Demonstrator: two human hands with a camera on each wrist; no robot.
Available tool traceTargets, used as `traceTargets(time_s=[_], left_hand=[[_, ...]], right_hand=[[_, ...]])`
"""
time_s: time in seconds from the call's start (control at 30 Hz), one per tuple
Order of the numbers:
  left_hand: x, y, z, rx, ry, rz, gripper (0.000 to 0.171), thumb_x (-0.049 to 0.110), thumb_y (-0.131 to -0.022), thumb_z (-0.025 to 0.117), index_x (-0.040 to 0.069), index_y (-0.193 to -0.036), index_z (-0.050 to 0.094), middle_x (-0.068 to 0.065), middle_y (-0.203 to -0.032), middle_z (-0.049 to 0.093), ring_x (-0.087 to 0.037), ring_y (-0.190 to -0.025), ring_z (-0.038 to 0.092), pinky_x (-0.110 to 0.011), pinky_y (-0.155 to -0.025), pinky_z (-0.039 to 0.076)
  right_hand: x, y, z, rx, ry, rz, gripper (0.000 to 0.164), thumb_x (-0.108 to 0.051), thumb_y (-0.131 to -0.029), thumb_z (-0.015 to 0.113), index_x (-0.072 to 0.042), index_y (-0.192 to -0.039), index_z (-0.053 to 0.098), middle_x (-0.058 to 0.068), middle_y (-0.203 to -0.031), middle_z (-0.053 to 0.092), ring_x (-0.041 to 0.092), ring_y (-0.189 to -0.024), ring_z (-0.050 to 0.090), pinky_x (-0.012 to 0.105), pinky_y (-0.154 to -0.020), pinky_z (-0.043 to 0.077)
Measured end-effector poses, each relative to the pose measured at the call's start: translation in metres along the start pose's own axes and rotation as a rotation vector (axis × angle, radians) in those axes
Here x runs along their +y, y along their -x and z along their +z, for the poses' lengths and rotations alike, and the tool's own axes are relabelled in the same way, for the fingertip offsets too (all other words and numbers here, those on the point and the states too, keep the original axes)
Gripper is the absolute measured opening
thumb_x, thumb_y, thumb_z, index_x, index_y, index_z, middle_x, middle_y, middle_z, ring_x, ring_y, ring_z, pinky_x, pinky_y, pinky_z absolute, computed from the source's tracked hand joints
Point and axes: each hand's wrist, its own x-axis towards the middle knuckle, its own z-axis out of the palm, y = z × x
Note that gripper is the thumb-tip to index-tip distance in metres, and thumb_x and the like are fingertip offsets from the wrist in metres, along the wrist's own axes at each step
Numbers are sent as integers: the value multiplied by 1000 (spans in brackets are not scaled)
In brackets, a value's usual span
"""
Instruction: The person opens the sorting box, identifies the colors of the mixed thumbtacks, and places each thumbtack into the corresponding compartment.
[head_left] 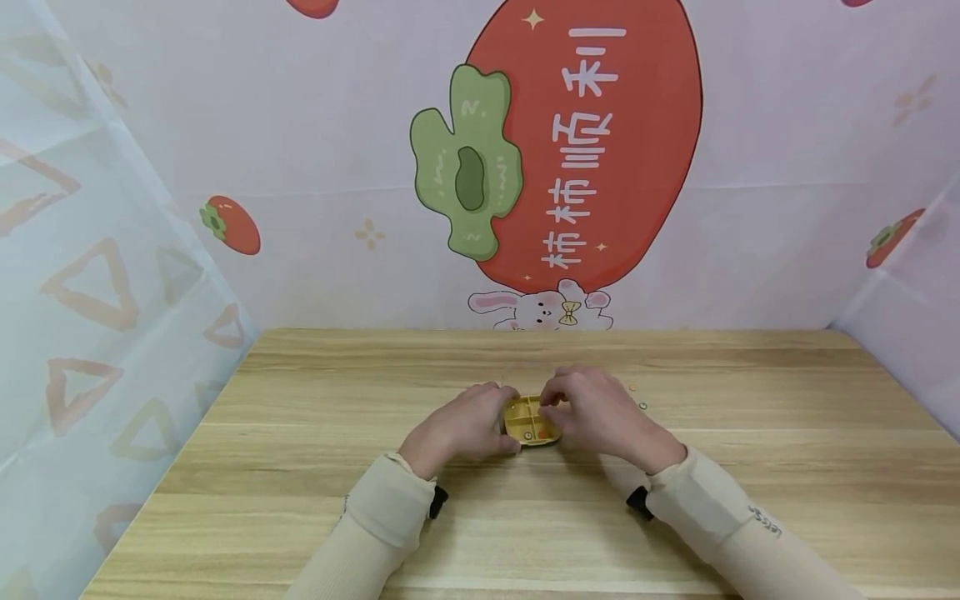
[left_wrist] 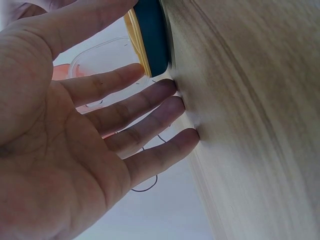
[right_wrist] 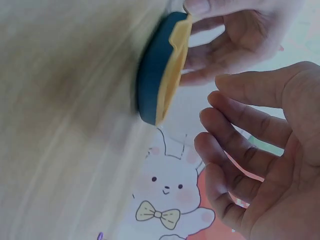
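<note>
A small pill box [head_left: 521,431], yellow inside with dark teal outer walls, rests on the table, divided into compartments. A clear lid [left_wrist: 82,61] stands raised behind it. My left hand [head_left: 467,423] holds the box between thumb and index finger, its other fingertips on the table. My right hand [head_left: 596,414] hovers over the box's right side, thumb and index tips close together; the right wrist view shows nothing between them. In the front left compartment lies a small round piece [head_left: 528,435], and in the front right one an orange piece [head_left: 543,434].
To the right of my right hand, a small greenish ring-like piece [head_left: 642,406] and a tiny orange one [head_left: 632,387] lie on the wooden table [head_left: 337,533]. A purple piece [right_wrist: 100,235] shows in the right wrist view. Printed cloth [head_left: 337,250] hangs behind the table.
</note>
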Motion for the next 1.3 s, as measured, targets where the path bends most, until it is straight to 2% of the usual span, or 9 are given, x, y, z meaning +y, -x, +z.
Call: traceTargets(time_s=[0.6, 1.3], left_hand=[[2, 0, 0, 3, -23, -21, 65, 35, -75, 73, 6, -128, 49, -1, -101, 54, -14, -86, 47, -28, -79, 40], [2, -1, 2, 10, -26, -14, 66, 34, -75, 73, 5, -129, 49, -3, -109, 56, -14, -94, 47, -28, -87, 38]], right_hand=[[9, 3, -10, -7, 5, 24, 6, -23, -78, 71, -20, -83, 68, -14, -79, 56, 11, -77, 56, 28, -69, 43], [40, 20, -26, 8, 83, 83, 7, -24, -77, 71, -21, -82, 67, -13, -79, 56, 11, -76, 56, 30, -69, 44]])
